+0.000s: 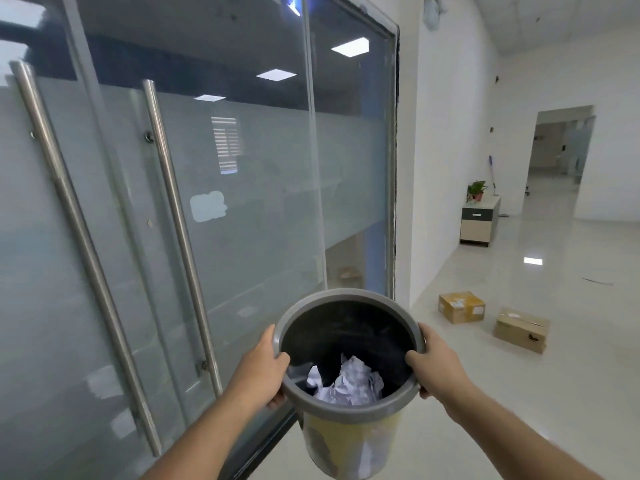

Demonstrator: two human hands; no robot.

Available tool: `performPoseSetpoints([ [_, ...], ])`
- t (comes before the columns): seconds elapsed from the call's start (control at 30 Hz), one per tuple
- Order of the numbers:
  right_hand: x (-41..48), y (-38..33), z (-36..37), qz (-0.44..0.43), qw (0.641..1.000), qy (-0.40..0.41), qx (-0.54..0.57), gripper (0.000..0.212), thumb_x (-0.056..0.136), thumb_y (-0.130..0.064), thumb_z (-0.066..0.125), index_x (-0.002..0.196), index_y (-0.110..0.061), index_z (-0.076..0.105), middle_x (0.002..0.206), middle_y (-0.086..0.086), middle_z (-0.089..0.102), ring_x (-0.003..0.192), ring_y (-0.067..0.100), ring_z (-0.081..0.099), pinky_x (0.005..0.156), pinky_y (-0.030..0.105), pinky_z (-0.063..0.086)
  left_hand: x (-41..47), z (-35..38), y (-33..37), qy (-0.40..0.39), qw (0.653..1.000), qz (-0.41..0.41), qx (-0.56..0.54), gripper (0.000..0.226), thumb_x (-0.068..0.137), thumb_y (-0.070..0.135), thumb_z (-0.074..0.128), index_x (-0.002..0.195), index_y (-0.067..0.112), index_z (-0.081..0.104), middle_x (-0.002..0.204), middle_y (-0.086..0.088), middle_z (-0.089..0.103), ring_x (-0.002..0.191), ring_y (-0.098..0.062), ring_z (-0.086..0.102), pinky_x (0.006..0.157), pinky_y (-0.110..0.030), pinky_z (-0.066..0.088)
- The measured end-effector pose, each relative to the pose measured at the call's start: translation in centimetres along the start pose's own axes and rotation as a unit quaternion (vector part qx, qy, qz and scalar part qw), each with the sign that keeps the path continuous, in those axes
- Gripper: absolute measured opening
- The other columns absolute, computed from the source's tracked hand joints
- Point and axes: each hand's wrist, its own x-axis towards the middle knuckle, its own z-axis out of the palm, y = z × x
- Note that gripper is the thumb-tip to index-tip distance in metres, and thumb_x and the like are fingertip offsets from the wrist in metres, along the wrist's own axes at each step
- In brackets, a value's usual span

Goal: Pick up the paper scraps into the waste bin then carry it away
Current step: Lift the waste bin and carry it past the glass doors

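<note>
Both hands grip the waste bin [348,407] by its grey rim, held off the floor: the left hand [265,370] clasps the left edge, the right hand [434,363] the right edge. Crumpled paper scraps [346,381] lie inside. Left stands a glass door [242,202]. Farther off, two cardboard boxes [460,307] bear labels too small to read; beyond them is a cabinet [479,221] with a potted plant [477,190].

- i have one view only, a wide-angle camera on the person's head, looking forward and down.
- it sits close above the waste bin [348,344], seeing straight into its mouth, with both forearms reaching in from the bottom edge.
- the glass doors [194,209] run close along the left, bowed by the lens.
- to the right it faces down a corridor toward a far doorway [559,157].
</note>
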Motion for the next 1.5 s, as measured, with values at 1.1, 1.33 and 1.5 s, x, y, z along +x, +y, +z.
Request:
performPoseSetpoints([
  [1.1,17.3,57.3,26.0,0.140,0.961,-0.075,-0.228,0.061,0.086,-0.009,0.047,0.139,-0.031,0.027,0.081,0.006,0.063,0.064,0.028,0.058,0.064,0.035,0.047,14.2,43.4,-45.7,-0.116,0.971,-0.208,0.029,0.057,0.095,0.015,0.057,0.146,0.020,0.031,0.107,-0.021,0.072,0.085,-0.040,0.073,0.072,-0.053,0.064],
  [1.33,14.5,76.8,34.1,0.171,0.959,-0.074,-0.213,0.062,0.085,-0.010,0.047,0.137,-0.037,0.029,0.079,0.003,0.063,0.064,0.019,0.058,0.061,0.034,0.046,11.6,56.0,-62.0,-0.126,0.965,-0.231,0.005,0.059,0.095,0.013,0.059,0.148,0.023,0.033,0.098,-0.015,0.073,0.068,-0.029,0.073,0.058,-0.040,0.065],
  [1.5,15.2,82.7,36.5,0.162,0.963,-0.068,-0.205,0.063,0.084,-0.010,0.046,0.136,-0.039,0.028,0.074,-0.002,0.061,0.061,0.008,0.057,0.054,0.031,0.044,11.7,60.5,-67.8,-0.108,0.968,-0.225,-0.035,0.054,0.093,0.009,0.061,0.139,0.026,0.041,0.078,-0.005,0.070,0.047,-0.015,0.064,0.038,-0.020,0.051],
])
